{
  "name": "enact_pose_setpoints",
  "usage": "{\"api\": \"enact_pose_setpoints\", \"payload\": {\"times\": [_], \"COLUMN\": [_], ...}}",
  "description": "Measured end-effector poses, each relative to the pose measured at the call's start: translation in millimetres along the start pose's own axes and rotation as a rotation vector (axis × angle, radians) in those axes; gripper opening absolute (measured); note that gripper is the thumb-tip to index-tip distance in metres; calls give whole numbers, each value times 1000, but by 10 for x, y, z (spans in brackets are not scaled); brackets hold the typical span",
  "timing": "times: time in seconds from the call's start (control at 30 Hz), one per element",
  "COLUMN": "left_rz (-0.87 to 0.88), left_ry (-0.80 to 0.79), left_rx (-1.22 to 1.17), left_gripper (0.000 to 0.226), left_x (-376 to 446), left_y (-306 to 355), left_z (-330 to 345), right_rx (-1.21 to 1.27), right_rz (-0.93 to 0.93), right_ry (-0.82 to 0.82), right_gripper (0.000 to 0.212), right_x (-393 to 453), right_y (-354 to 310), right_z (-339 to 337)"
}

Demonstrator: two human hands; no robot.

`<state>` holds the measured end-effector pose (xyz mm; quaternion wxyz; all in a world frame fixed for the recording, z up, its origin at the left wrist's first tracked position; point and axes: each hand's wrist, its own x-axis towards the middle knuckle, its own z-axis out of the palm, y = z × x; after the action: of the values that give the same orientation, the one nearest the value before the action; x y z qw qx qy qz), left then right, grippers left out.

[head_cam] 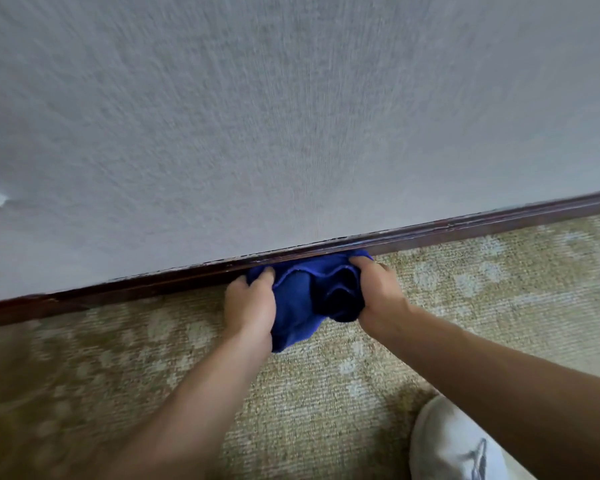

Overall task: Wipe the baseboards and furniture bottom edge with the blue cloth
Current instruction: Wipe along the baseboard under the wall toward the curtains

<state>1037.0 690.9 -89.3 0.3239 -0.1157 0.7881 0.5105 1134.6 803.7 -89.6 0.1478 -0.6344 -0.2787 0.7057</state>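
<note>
Head view: the blue cloth [302, 303] is lying bunched on the carpet [326, 393], with its far edge touching the dark wooden baseboard [465, 230] at the foot of the textured white wall [291, 116]. The left hand [252, 306] is grasping the left side of the cloth, its fingers curling over the fabric close to the baseboard. The right hand [378, 289] is grasping the right side of the cloth, its fingers curling into the folds, so both grips are clenching the fabric. Both forearms are reaching forward from the lower edge of the frame. A white shoe [454, 441] with a grey mark is resting on the carpet at lower right, beneath the right forearm.
</note>
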Motion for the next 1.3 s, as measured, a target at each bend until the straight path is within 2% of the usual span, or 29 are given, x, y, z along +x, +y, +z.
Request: {"api": "enact_pose_setpoints", "payload": {"times": [0.1,0.17,0.23,0.33,0.43,0.5,0.57,0.67,0.73,0.8,0.9,0.97,1.03,1.1,1.13,1.2,1.3], "left_rz": [91,187,282,379,463,430,352,263,295,385,512,477,309,173,168,221,335], "left_ry": [205,340,378,374,232,141,138,290,326,280,144,104,197,386,453,517,414], "left_rx": [-116,-128,-71,53,143,102,-35,-154,-113,-14,220,252,104,-15,-21,49,267], "left_gripper": [21,28,21,10,15,21,19,8,5,7,12,16,17,12,8,7,16], "left_x": [15,9,12,-43,-132,-159,-155,-120,-109,-144,-246,-323,-279,-194,-162,-139,-222], "left_y": [-120,-132,-68,11,-42,-76,-112,-154,-128,-82,7,41,-57,-181,-182,-101,72], "left_z": [-246,-427,-470,-295,4,125,89,-131,-191,-121,189,315,227,-14,-113,-148,177], "right_rx": [0,31,45,37,71,84,48,31,63,70,107,137,143,42,3,14,114], "right_rz": [54,104,109,77,35,6,-25,0,23,38,61,43,-4,-5,11,26,42], "right_ry": [-132,-255,-292,-215,-40,43,32,-163,-226,-192,-52,44,10,-146,-212,-217,-95], "right_gripper": [17,24,28,34,35,34,32,9,6,6,6,12,12,7,7,17,5], "right_x": [-209,-318,-320,-254,-135,-62,-104,-283,-311,-244,-83,-6,-12,-121,-200,-262,-92], "right_y": [71,158,193,104,-24,-93,-83,24,34,-29,-173,-199,-102,112,210,293,123], "right_z": [239,427,513,401,109,-50,-15,226,299,207,-46,-137,-64,146,272,433,201]}}
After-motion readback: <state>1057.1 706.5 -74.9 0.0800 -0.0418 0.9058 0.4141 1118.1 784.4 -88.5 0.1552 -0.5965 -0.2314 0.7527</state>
